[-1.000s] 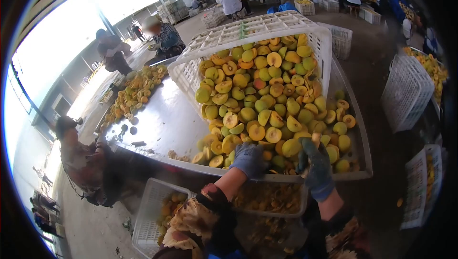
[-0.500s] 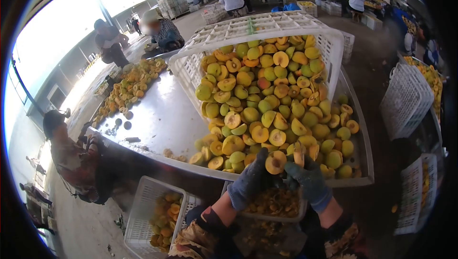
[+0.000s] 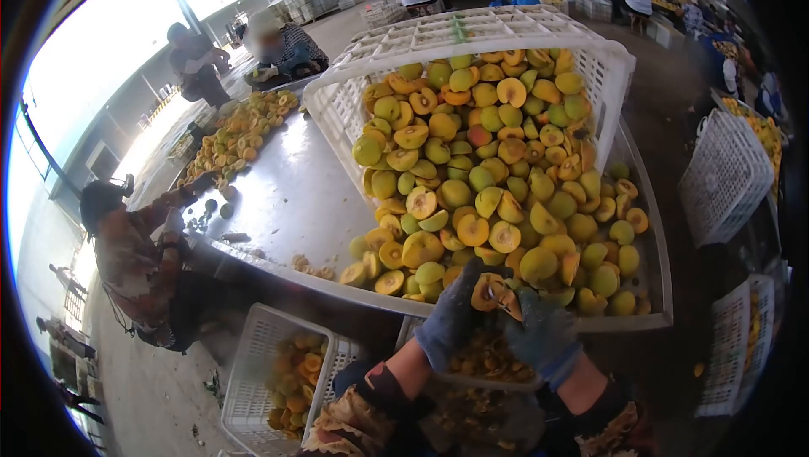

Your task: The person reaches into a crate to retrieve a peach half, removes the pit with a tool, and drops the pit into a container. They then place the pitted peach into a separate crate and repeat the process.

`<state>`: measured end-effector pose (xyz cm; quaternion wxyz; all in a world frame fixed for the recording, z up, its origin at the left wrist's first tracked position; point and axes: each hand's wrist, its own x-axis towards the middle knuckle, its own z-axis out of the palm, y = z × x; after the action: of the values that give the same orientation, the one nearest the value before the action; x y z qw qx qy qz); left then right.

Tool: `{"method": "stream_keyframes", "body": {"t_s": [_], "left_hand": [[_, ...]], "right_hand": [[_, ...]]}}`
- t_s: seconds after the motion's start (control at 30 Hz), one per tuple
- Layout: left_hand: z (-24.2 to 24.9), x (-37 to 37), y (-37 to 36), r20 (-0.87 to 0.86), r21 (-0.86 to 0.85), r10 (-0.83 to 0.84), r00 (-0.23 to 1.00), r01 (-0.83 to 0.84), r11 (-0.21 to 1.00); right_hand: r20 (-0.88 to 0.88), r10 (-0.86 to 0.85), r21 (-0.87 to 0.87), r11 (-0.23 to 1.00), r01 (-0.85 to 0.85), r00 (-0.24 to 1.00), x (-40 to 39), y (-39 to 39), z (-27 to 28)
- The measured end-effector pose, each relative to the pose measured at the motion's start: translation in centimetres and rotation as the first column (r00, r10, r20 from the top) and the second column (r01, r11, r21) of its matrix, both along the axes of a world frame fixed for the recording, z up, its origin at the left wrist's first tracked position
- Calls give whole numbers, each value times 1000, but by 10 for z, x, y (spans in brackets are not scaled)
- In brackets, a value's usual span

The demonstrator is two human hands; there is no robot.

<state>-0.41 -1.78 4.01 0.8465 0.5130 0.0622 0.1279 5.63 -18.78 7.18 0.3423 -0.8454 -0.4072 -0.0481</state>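
Gloved in blue, my left hand [image 3: 449, 322] grips a halved yellow peach [image 3: 487, 292] with its brown hollow facing up. My right hand [image 3: 541, 332], gloved too, is closed against the right side of this fruit, its fingertips at the cut edge. Whether a small tool sits in those right fingers is hidden. Just beyond both hands lies a heap of yellow-green peach halves [image 3: 472, 196], spilling out of a white plastic crate [image 3: 619, 78] tipped on its side. Below my hands, a bin [image 3: 497, 384] contains brownish-orange scraps.
The crate rests on a metal-topped table [image 3: 286, 196] with a raised rim. At lower left stands a white basket [image 3: 253, 364] of peach pieces. A co-worker [image 3: 139, 263] sits at the table's left, near another fruit pile [image 3: 236, 137]. White crates [image 3: 729, 175] stand at right.
The peach piece that stood upright in my right fingers is lower now, and my hands have come together around the fruit. The co-worker at left has stretched an arm toward the far pile. The view has shifted slightly.
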Motion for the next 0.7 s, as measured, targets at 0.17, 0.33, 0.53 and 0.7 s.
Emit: {"method": "stream_keyframes", "body": {"t_s": [0.17,0.33,0.53,0.7], "left_hand": [[-33,2,12,300,805,10,954,-259,534],[-40,2,13,209,823,4,978,-178,540],[-15,-4,10,314,889,65,947,-317,331],[-39,-3,12,330,897,139,934,-356,263]], "right_hand": [[75,3,-101,995,5,997,-4,-4,-8],[65,28,-76,997,-23,997,-5,-3,-8],[-4,72,-186,980,-71,997,-9,-8,-14],[-187,54,-167,982,-86,981,-13,-5,-12]]}}
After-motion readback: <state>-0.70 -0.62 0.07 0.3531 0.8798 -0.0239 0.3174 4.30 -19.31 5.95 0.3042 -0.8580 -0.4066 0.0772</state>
